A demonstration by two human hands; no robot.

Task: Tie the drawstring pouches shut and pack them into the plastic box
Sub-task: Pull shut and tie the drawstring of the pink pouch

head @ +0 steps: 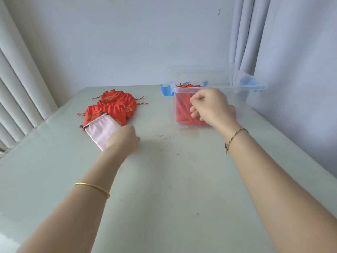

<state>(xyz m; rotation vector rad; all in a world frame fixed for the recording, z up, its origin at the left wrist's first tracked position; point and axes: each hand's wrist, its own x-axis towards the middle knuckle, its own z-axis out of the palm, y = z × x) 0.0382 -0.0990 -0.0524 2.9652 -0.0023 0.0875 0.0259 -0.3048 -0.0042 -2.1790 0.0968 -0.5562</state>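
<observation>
A pile of red drawstring pouches (113, 105) with gold print lies at the table's far left. On its near edge rests a pale pink pouch (102, 129) with a dark drawstring, and my left hand (124, 141) is closed on its near end. The clear plastic box (218, 86) with blue latches stands at the far right, with several red pouches (182, 110) standing inside it. My right hand (211, 106) hovers in front of the box's near wall, its fingers curled in. Nothing shows in that hand.
The pale glass table top (164, 179) carries small red thread scraps (165, 136) between the pile and the box. Grey curtains (244, 33) hang behind the box, vertical blinds (16, 88) on the left. The wall stands close behind the table.
</observation>
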